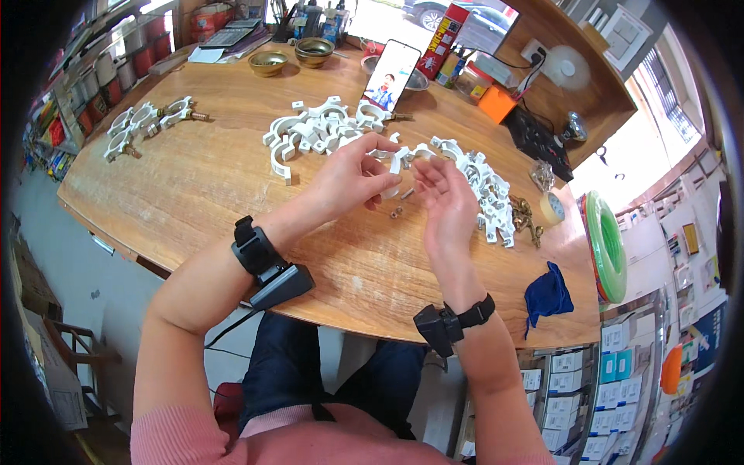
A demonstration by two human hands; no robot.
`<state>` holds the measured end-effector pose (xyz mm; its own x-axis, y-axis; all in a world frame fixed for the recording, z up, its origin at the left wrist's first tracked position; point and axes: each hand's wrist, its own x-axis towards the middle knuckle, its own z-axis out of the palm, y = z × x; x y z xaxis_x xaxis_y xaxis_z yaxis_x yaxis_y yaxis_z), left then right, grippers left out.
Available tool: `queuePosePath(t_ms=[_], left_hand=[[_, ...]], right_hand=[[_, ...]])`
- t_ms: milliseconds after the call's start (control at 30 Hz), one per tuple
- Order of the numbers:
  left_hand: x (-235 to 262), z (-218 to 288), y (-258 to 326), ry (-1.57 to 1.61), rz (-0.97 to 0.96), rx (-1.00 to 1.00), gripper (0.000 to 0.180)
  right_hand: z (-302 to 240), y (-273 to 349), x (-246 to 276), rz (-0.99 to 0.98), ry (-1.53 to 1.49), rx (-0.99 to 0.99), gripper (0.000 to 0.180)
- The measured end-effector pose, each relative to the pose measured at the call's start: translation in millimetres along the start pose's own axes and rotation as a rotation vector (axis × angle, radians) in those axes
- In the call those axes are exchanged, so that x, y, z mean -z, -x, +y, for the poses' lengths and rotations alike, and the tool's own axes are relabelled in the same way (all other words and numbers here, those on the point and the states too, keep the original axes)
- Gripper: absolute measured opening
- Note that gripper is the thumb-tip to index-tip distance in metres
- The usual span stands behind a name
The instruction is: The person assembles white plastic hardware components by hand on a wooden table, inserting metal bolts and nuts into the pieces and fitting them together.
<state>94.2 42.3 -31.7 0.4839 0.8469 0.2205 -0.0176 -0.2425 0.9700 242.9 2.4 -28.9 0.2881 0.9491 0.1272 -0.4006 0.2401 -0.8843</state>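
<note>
My left hand (358, 177) is closed in a pinch on a white plastic pipe clamp (397, 161), held above the middle of the table. Facing it, my right hand (449, 203) has its palm turned inward and its fingers loosely bent and apart. Its fingertips are close to the clamp; I see nothing clearly gripped in them. Below the hands, a small screw (407, 194) and some nuts (397, 211) lie on the wood. A heap of white clamp halves (318, 128) is beyond my left hand, and another heap (492, 190) lies to the right of my right hand.
Clamps with brass-coloured bolts (143, 120) lie at the far left. A phone (391, 74) leans upright behind the heaps. Brass-coloured fittings (527, 221), a tape roll (552, 208) and a blue cloth pouch (549, 294) are on the right. Metal bowls (268, 64) stand at the back.
</note>
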Motion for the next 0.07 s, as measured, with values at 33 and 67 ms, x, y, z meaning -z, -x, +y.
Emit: queuePosePath(t_ms=[33, 67], left_hand=[[-1.0, 0.8, -0.8, -0.011, 0.011, 0.008, 0.037], [-1.9, 1.9, -2.4, -0.014, 0.000, 0.005, 0.037]], right_hand=[[-2.2, -0.3, 2.9, 0.006, -0.006, 0.044, 0.025], [-4.5, -1.1, 7.2, 0.012, -0.013, 0.087, 0.025]])
